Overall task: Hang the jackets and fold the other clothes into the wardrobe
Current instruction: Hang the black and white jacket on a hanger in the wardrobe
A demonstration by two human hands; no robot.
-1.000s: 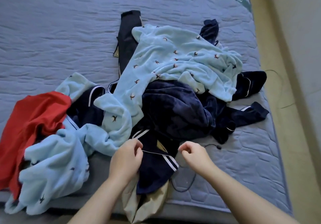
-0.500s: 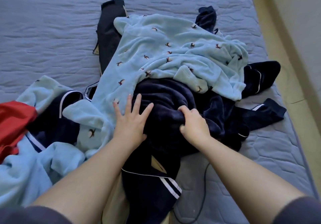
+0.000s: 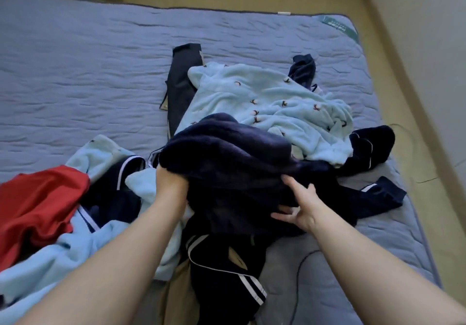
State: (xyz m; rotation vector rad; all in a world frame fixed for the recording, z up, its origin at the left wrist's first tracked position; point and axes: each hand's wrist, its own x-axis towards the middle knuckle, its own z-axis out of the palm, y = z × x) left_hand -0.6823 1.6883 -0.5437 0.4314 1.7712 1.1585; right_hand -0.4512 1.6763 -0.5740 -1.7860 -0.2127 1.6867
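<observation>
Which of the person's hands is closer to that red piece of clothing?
Left. The left hand grips the navy fleece to the right of the red garment; the right hand holds the same fleece farther right still, beyond the left hand.

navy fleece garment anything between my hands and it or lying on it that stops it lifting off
Nothing between them: the left hand and right hand both grip the navy fleece garment. Its right end seems to run under the light blue fleece, which may drag. The wardrobe is out of view.
</observation>
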